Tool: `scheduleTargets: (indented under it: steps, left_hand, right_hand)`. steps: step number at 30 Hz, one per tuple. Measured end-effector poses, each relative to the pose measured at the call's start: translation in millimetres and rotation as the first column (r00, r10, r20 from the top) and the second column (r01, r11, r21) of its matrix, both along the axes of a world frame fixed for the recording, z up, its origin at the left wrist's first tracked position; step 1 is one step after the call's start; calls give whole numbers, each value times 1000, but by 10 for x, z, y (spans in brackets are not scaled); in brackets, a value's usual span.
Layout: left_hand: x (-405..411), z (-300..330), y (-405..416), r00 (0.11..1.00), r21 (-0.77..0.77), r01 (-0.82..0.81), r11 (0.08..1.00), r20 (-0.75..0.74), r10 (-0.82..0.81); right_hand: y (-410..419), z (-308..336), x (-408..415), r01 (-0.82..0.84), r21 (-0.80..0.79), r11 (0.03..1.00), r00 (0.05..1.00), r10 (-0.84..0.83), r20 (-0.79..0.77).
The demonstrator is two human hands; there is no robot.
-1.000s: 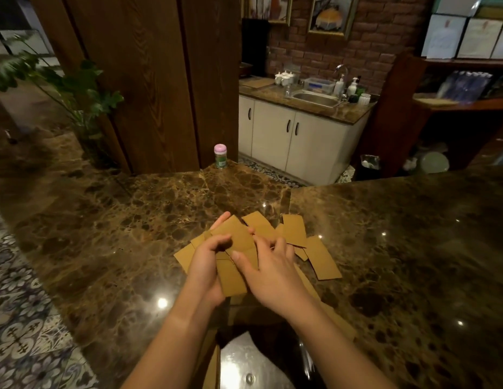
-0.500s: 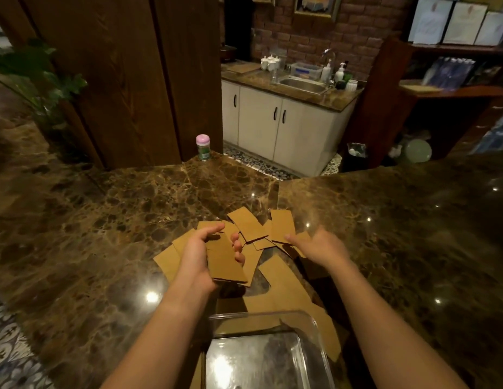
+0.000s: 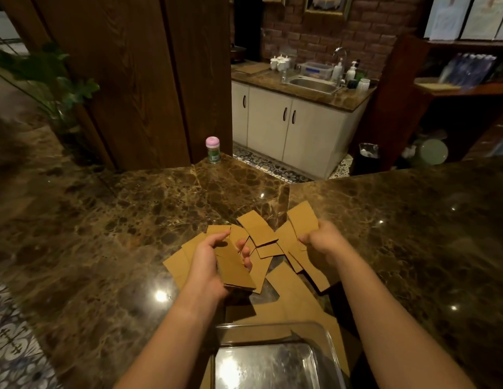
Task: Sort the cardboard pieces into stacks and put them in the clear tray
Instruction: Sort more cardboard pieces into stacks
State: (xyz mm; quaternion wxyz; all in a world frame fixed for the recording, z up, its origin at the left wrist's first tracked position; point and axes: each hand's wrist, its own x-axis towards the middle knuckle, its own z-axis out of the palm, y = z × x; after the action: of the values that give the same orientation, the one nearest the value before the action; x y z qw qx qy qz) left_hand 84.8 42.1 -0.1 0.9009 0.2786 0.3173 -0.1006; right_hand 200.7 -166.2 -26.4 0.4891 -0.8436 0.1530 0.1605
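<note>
Since half a second ago your right hand [image 3: 319, 238] has lifted one card [image 3: 302, 220] off the pile [image 3: 261, 237], pinching its near edge, while your left hand [image 3: 208, 262] keeps its fingers curled round a small stack [image 3: 234, 266] held above the counter [image 3: 104, 234]. The clear tray [image 3: 309, 329] sits nearest you; I cannot tell whether any cardboard lies inside it, though larger pieces show beneath and beside it. The label on the pink-capped jar [image 3: 213, 150] at the counter's far edge is too small to read.
</note>
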Motion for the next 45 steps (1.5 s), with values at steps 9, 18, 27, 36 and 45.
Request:
scheduleTargets:
  steps: [9, 18, 27, 36, 45]
  left_hand:
    - [-44, 197, -114, 991, 28, 46, 999, 126, -49]
    - [-200, 359, -158, 984, -60, 76, 995, 164, -66]
    - [-232, 449, 190, 932, 2, 59, 998, 358, -56]
    - [-273, 437, 128, 854, 160, 176, 971, 465, -232]
    - [-264, 355, 126, 858, -19, 110, 994, 507, -86]
  right_hand:
    - [26, 848, -573, 183, 741, 646, 973, -226, -43]
    - [537, 960, -1045, -30, 903, 428, 958, -245, 148]
    - [409, 644, -1460, -706, -16, 708, 371, 389, 843]
    - [314, 694, -1335, -691, -151, 707, 321, 487, 812]
    - [267, 843, -1320, -321, 622, 714, 870, -38, 492]
